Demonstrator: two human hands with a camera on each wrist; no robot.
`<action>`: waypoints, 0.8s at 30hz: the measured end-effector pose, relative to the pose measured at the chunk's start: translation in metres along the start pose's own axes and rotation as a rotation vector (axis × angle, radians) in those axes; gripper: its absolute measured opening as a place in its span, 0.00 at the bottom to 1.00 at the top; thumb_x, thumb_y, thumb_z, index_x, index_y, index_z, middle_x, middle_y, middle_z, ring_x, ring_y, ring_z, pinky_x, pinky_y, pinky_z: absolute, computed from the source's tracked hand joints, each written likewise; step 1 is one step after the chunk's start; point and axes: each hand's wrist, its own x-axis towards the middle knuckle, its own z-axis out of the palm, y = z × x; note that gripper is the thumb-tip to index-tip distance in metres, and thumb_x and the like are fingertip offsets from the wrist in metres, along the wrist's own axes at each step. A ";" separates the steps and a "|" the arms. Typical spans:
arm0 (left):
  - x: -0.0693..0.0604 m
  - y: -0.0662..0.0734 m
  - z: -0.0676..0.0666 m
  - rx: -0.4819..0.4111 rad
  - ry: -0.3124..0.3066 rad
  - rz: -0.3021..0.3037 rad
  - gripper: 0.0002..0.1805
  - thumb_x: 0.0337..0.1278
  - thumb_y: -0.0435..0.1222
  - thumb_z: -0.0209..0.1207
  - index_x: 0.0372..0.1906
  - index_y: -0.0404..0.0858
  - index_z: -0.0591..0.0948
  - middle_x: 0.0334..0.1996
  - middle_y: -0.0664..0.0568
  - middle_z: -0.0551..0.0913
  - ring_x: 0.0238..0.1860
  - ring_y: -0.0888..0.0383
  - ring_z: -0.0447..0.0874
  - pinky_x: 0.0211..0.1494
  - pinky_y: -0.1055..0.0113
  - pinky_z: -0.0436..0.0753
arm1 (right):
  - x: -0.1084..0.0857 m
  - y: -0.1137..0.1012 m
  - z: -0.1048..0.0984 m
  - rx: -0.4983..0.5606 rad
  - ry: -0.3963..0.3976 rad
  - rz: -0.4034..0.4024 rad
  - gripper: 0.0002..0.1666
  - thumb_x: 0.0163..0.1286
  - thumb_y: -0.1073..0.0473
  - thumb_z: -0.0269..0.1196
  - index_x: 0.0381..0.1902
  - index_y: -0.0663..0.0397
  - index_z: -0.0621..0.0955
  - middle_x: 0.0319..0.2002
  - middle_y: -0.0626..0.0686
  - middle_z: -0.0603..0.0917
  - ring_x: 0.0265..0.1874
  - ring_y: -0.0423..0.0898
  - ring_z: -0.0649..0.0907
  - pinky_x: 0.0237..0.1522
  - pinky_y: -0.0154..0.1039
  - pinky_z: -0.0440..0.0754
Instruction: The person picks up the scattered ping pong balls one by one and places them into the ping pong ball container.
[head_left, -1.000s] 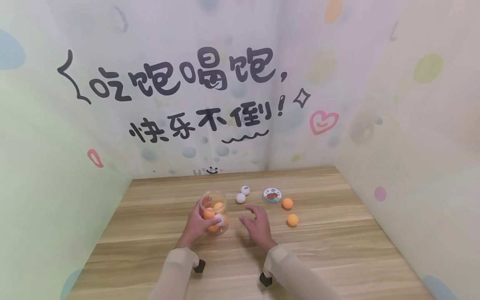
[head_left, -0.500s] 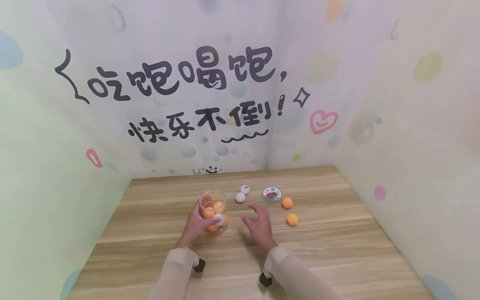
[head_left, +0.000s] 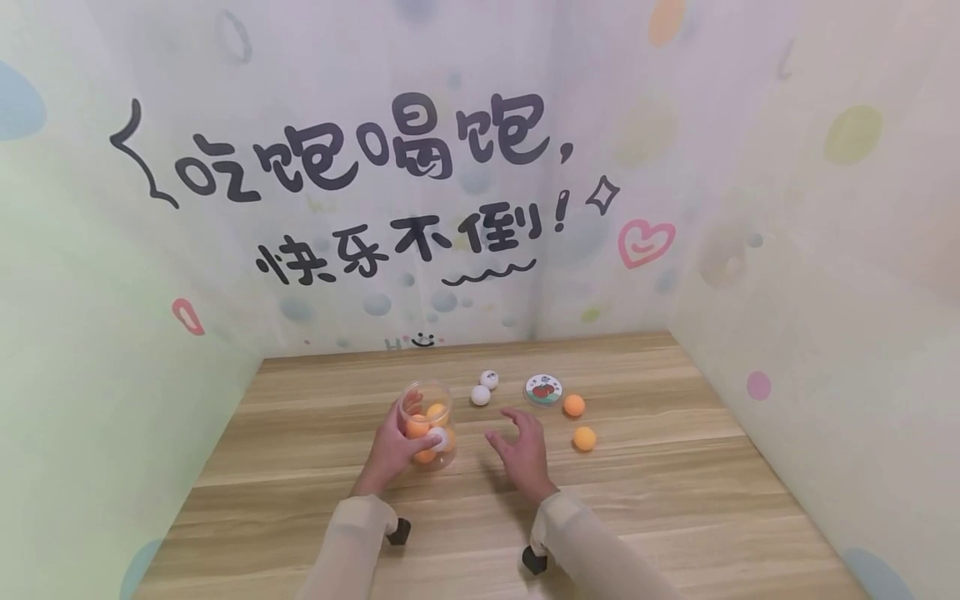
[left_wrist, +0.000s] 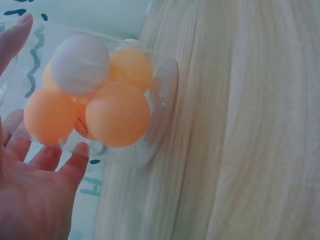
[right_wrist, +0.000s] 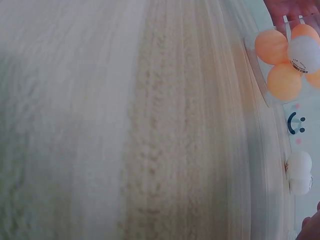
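My left hand (head_left: 386,446) grips a clear plastic jar (left_wrist: 167,95) around its side, the thumb in front and the fingers behind. The jar stands upright without a lid on the wooden table. Inside it lie several orange table tennis balls (left_wrist: 118,115) and a white ball (left_wrist: 80,65). To the right of the jar my right hand (head_left: 522,454) hovers over the table, thumb and fingers parted, holding nothing. Only bits of its fingers (right_wrist: 311,227) enter the right wrist view at the lower right edge.
Two white balls (head_left: 481,395) sit together behind the hands. A round printed lid (head_left: 543,389) lies right of them, and two orange balls (head_left: 585,439) rest farther right. A wall with writing (head_left: 420,242) closes off the back of the table (head_left: 315,392).
My right hand has drifted slightly to the right, away from the jar. The left hand, the jar and the balls stay in place.
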 end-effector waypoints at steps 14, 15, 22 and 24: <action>0.000 0.001 0.000 -0.010 -0.009 0.006 0.49 0.45 0.28 0.72 0.72 0.29 0.57 0.70 0.35 0.62 0.69 0.39 0.61 0.68 0.50 0.65 | 0.000 -0.001 -0.006 -0.056 0.098 -0.087 0.30 0.55 0.58 0.74 0.55 0.58 0.77 0.55 0.59 0.76 0.57 0.60 0.71 0.59 0.59 0.69; 0.000 0.001 0.000 -0.011 -0.009 0.005 0.49 0.45 0.28 0.72 0.72 0.30 0.57 0.70 0.35 0.62 0.69 0.39 0.61 0.68 0.50 0.65 | 0.000 -0.001 -0.006 -0.060 0.099 -0.085 0.30 0.55 0.58 0.74 0.55 0.57 0.77 0.55 0.59 0.76 0.57 0.60 0.71 0.60 0.59 0.68; 0.000 0.000 -0.001 -0.018 -0.013 0.000 0.49 0.46 0.28 0.72 0.73 0.31 0.58 0.70 0.36 0.62 0.69 0.40 0.61 0.68 0.51 0.65 | 0.000 -0.001 -0.008 -0.091 0.068 -0.075 0.32 0.54 0.57 0.75 0.56 0.56 0.77 0.59 0.58 0.74 0.60 0.60 0.68 0.62 0.62 0.61; 0.000 0.000 -0.001 -0.019 -0.014 0.003 0.49 0.46 0.28 0.72 0.73 0.31 0.58 0.70 0.35 0.62 0.69 0.40 0.61 0.68 0.51 0.66 | 0.000 -0.001 -0.009 -0.096 0.057 -0.089 0.33 0.54 0.57 0.75 0.57 0.56 0.77 0.60 0.58 0.73 0.61 0.59 0.68 0.61 0.62 0.60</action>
